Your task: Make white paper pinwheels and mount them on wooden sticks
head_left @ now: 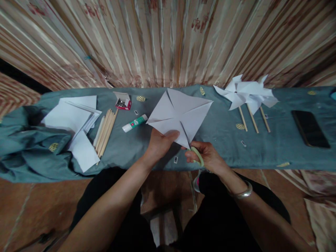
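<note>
A square sheet of white paper (181,112) is held up over the cloth, with slits running from its corners toward the middle. My left hand (161,141) grips it at the lower left edge, thumb on top and fingers underneath. In my right hand (204,154) is a pair of scissors (197,155) with pale green handles. Their blades are mostly hidden at the paper's lower corner, by the slit there. A glue stick (135,123) with a green label lies just left of the paper.
Left are loose white papers (69,115), several wooden sticks (107,131) and an open red box (123,101) of small metal pins. Right are white paper pinwheels (246,91) on sticks and a black phone (310,128). A curtain (168,42) hangs behind the cloth-covered table (217,140).
</note>
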`<act>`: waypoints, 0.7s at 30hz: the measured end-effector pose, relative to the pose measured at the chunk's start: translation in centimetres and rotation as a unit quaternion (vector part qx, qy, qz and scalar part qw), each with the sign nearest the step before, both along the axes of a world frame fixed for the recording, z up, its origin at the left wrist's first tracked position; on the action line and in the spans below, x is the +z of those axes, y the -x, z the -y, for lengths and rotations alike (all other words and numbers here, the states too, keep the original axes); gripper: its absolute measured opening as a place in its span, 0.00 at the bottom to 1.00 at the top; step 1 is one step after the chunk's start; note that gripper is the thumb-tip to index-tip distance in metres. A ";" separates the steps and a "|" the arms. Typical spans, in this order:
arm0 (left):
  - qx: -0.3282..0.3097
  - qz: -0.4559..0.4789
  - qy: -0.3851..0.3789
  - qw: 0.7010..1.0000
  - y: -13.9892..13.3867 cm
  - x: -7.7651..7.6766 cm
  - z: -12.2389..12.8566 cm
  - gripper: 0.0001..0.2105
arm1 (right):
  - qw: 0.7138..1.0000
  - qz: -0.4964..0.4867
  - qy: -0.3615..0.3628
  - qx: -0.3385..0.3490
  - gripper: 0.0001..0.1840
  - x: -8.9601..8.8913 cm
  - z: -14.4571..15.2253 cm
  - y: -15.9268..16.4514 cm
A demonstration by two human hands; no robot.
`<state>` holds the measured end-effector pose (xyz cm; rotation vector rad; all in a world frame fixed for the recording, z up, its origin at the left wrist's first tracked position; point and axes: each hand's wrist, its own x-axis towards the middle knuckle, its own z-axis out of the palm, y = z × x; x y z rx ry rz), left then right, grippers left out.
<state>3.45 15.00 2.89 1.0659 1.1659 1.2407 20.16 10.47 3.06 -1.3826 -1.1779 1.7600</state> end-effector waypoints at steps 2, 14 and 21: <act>-0.003 0.002 0.004 1.000 0.0 0.0 0.0 0.10 | 1.000 0.005 -0.005 0.003 0.27 -0.1 0.0 -0.1; -0.002 -0.013 0.005 1.000 0.0 -0.1 0.0 0.10 | 1.000 0.005 -0.002 -0.019 0.29 -0.2 0.0 0.1; 0.007 -0.010 0.009 1.000 0.0 0.2 0.1 0.12 | 1.000 0.001 -0.017 -0.018 0.30 0.3 -0.1 0.4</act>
